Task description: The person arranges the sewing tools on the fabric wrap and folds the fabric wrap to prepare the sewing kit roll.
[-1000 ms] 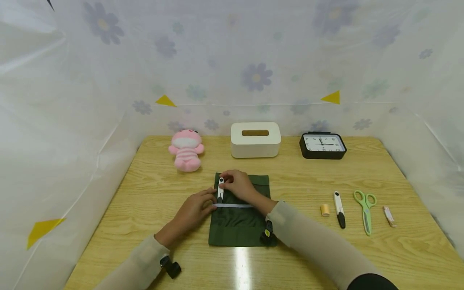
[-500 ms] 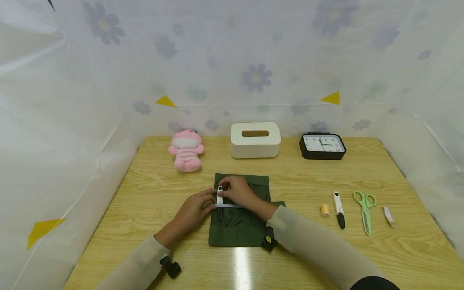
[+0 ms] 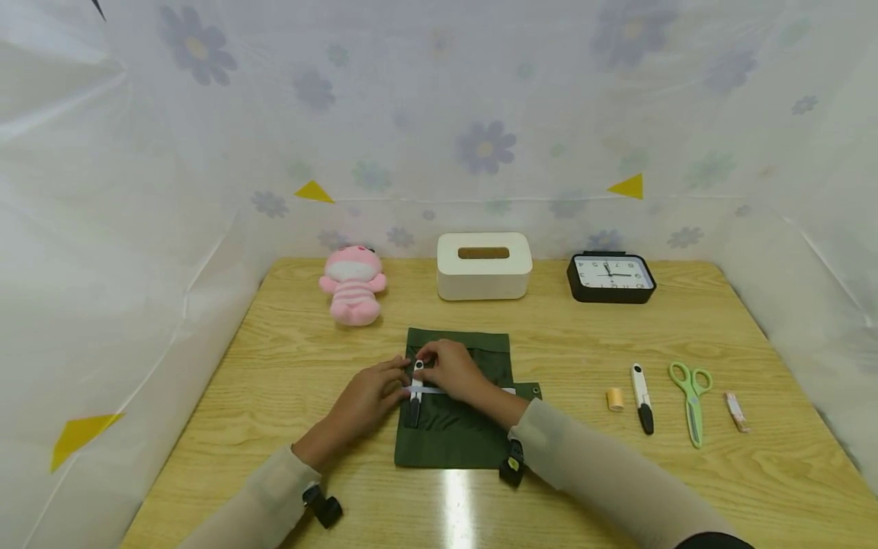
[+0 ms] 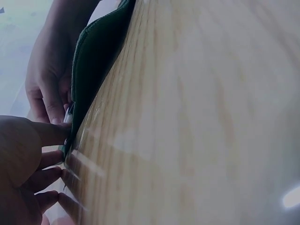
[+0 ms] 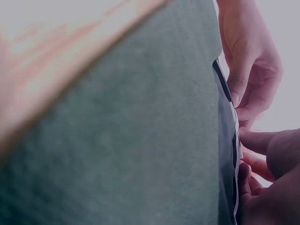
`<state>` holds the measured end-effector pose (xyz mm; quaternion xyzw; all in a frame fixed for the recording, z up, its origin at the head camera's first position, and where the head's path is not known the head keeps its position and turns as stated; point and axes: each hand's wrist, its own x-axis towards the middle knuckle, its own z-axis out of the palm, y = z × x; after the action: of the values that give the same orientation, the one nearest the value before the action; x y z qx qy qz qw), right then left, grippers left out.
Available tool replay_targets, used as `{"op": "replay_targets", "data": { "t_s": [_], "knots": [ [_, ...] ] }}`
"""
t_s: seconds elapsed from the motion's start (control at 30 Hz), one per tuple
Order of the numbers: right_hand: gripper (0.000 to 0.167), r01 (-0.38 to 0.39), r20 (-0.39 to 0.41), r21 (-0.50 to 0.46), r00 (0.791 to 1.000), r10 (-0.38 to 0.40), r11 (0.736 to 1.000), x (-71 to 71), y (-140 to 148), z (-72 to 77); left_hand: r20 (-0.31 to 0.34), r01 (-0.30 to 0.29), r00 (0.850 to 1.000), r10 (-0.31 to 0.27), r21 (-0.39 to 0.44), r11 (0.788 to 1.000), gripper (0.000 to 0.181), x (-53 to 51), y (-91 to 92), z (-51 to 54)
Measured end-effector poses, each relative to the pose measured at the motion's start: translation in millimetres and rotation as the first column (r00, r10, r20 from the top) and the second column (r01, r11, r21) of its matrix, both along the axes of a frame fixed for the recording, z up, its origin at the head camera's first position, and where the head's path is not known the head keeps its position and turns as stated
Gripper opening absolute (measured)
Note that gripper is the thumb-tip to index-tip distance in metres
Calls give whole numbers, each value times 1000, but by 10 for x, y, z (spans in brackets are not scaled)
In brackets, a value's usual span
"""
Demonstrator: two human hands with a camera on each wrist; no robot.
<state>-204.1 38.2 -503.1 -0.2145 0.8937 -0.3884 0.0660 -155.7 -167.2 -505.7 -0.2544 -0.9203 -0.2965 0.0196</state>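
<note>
A dark green fabric tool roll (image 3: 446,446) lies flat on the table, with a white elastic band (image 3: 434,390) across its middle. My right hand (image 3: 451,369) pinches the upper end of a slim white tool with a black end (image 3: 415,393), near the roll's left edge. The tool passes under the band, its black end pointing toward me. My left hand (image 3: 370,393) rests beside it, thumb at the band's left end and fingertips along the roll's edge. In the left wrist view the left fingers (image 4: 44,180) are extended and touch the table beside the roll.
To the right lie a yellow thread spool (image 3: 615,399), a second white-and-black tool (image 3: 642,399), green scissors (image 3: 693,400) and a small pinkish item (image 3: 737,412). A pink plush toy (image 3: 354,286), white tissue box (image 3: 483,267) and black clock (image 3: 611,277) stand at the back.
My right hand has moved toward me, sliding the white tool down beneath the band. The roll's right tab has come out from behind the right forearm. My left hand stays put.
</note>
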Motion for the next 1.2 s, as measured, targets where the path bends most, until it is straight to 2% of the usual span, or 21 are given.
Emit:
{"op": "replay_targets", "data": {
  "t_s": [0.2,0.77,1.2],
  "knots": [
    [20,-11,-1,-24,1000,11,1000,24,24,-4,2,0,1000,0,-7,1000,6,2,7,9],
    [22,-64,27,-34,998,65,997,-4,87,5,31,5,1000,-3,-36,999,7,18,-9,21],
    [27,-84,39,-86,995,88,993,54,398,117,31,6,999,-6,-16,1000,7,20,-6,31]
  ]
}}
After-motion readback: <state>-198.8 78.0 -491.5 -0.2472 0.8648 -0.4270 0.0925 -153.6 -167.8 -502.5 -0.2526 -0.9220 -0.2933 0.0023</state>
